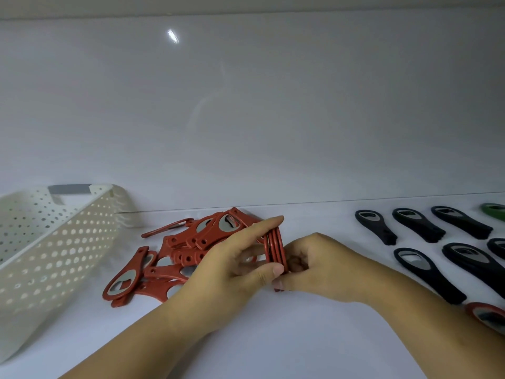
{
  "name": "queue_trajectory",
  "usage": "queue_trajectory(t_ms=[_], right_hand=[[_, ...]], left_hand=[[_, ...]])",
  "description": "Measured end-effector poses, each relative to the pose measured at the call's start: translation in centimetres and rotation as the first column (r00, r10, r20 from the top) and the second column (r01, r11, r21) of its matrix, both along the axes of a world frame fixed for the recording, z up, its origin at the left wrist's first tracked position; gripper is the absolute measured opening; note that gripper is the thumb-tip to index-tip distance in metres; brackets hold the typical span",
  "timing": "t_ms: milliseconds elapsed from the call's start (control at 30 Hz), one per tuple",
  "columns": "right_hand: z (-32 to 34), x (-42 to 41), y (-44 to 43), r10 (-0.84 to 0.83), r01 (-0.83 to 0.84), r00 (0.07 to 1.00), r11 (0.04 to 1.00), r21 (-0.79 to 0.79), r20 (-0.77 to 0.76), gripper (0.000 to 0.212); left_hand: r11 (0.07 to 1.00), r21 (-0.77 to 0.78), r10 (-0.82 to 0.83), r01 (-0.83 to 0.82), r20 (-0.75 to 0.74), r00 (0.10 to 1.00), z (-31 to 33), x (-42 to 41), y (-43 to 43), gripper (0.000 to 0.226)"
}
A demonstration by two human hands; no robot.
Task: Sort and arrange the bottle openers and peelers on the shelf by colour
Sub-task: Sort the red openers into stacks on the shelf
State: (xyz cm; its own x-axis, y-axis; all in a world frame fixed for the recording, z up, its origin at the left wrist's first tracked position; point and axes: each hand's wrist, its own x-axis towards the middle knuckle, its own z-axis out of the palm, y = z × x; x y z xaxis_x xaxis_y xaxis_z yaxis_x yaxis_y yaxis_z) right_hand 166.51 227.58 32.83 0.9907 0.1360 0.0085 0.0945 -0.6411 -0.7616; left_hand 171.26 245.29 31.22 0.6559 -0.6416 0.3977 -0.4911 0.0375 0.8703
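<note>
A small stack of red bottle openers [276,248] stands on edge on the white shelf [259,337], held between both hands. My left hand [240,258] grips the stack from the left, index finger over its top and thumb at its lower side. My right hand [314,265] holds the same stack from the right with curled fingers. A loose pile of red openers [175,255] lies left of my hands. Several black openers [418,233] lie in rows on the right. A green opener [493,210] shows at the far right edge.
A white perforated basket [54,242] stands tilted at the left. One more red opener [486,315] lies at the right edge beside my right forearm. The shelf's glossy white back wall [246,105] rises just behind the objects.
</note>
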Motion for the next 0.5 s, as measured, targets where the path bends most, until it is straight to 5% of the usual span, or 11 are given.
queue_trajectory(t_ms=[167, 500], right_hand=[[-0.32, 0.14, 0.48, 0.03, -0.029, 0.999, 0.999, 0.022, -0.016, 0.034], [-0.53, 0.29, 0.49, 0.047, -0.046, 0.998, 0.998, 0.047, -0.028, 0.027]], left_hand=[[0.999, -0.011, 0.046, -0.046, 0.016, 0.999, 0.06, 0.2, 0.19, 0.058], [0.995, -0.091, 0.025, -0.03, -0.06, 0.998, 0.39, 0.06, -0.11, 0.043]])
